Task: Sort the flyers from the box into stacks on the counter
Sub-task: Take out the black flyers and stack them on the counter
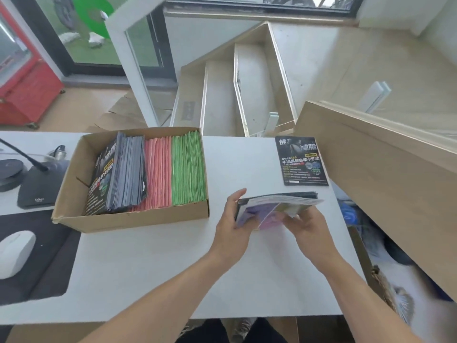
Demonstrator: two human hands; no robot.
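**Held bundle sits short of the dark flyer, right hand nearer**

We hold a thick bundle of glossy flyers (277, 206) with both hands (269, 226) over the white worktop (153, 268), just to the right of the open brown cardboard box (131, 219). Left hand (232, 229) is closed on the bundle's left end, thumb on top; right hand (306, 231) is under and against the near right part, fingers fanning the lower sheets, where purple and pale print shows. Whether the right hand pinches a single sheet we cannot tell; that area is blurred.

Bundle's long axis runs left to right across us, roughly level, dark edges at the top.

Key relation: the single black printed flyer (301, 160) lying flat on the worktop is beyond the bundle and slightly right, near but not touching it, its long axis running away from us, so roughly crosswise to the bundle. It lies close to the slanted pale wooden panel (385, 174). The right hand is the nearer one.

In the box: dark flyers (116, 174) leaning at left, then a pink block (158, 174), then a green block (189, 169), all on edge.

Judgement: only one stack is begun; sorting is early. A dark sheet would go forward-right, turned a quarter; other kinds need a fresh spot on the bare worktop.
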